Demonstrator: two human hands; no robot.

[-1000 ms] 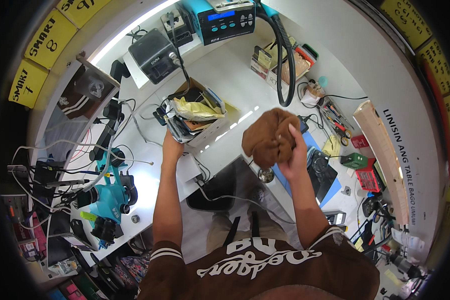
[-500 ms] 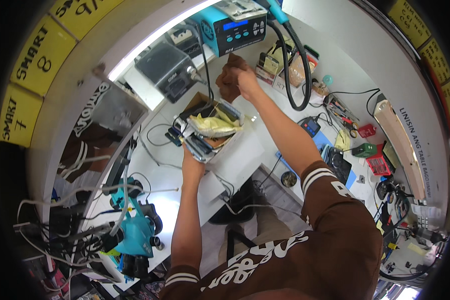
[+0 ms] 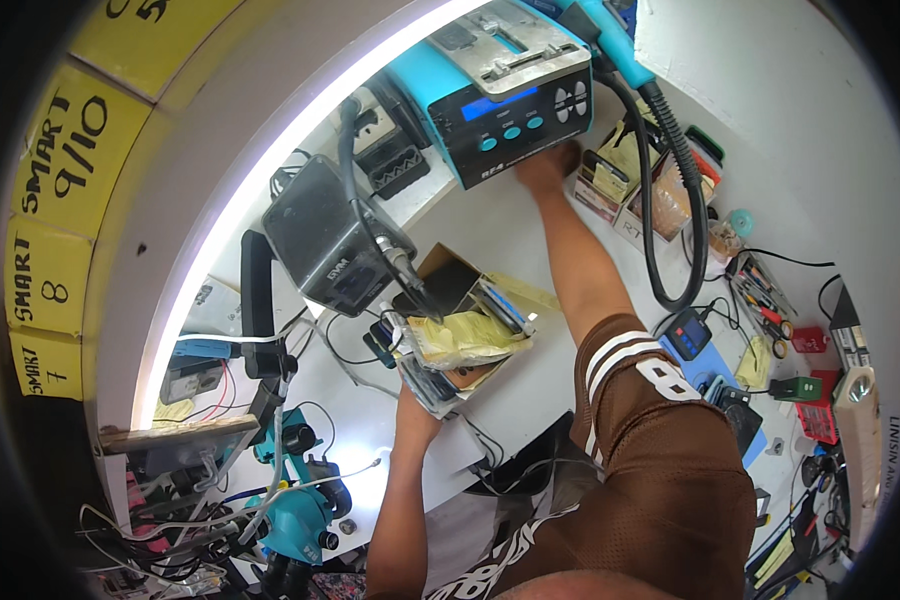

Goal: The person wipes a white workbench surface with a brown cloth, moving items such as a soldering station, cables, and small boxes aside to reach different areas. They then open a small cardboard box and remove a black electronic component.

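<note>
My left hand [image 3: 418, 417] grips the near left corner of a cardboard box [image 3: 452, 262], its fingers partly hidden beneath the contents. Several phone-like slabs [image 3: 428, 383] stand in the box, along with a crumpled yellow packet [image 3: 460, 338]. My right arm stretches far forward, and my right hand [image 3: 542, 168] is at the back of the bench, just below the front of a teal and black rework station [image 3: 515, 120]. The station hides part of that hand, and its fingers cannot be made out. A dark brown patch [image 3: 569, 155] shows beside it, possibly cloth.
A dark grey power unit [image 3: 332, 235] with a thick cable stands left of the station. Boxes of parts [image 3: 610, 180] and a looping black hose [image 3: 700, 235] are at the right. A teal microscope [image 3: 300, 520] stands at the near left; scissors [image 3: 782, 331] lie far right.
My right hand, on a brown cloth before, has reached farther back under the station's front. The view has shifted closer and turned. My left hand stays at the box.
</note>
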